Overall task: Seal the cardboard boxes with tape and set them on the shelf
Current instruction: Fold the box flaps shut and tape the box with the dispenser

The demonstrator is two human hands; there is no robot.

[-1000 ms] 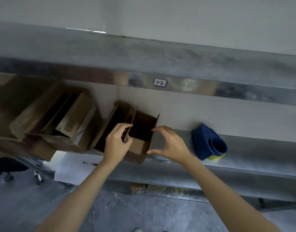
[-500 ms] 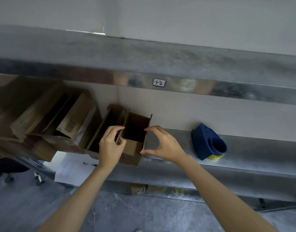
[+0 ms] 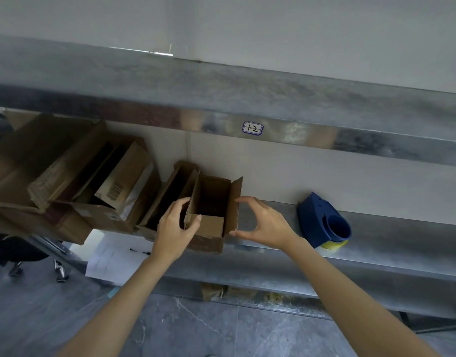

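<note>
Two hands meet on one small open box (image 3: 211, 202), which sits on the metal shelf (image 3: 376, 243) with its near end overhanging the front edge at 6 o'clock. The left hand (image 3: 175, 228) has a narrow grip pinching the box's left flap. The right hand (image 3: 263, 225) has a wide grip, thumb and forefinger spanning the right flap. A second narrow open box (image 3: 167, 199) touches it at 9 o'clock, and at least two larger boxes (image 3: 67, 176) crowd farther that way. At 3 o'clock lies bare shelf, then one blue tape dispenser (image 3: 322, 222), well apart. An upper shelf (image 3: 247, 91) with one handwritten label (image 3: 252, 128) closes in at 12 o'clock.
</note>
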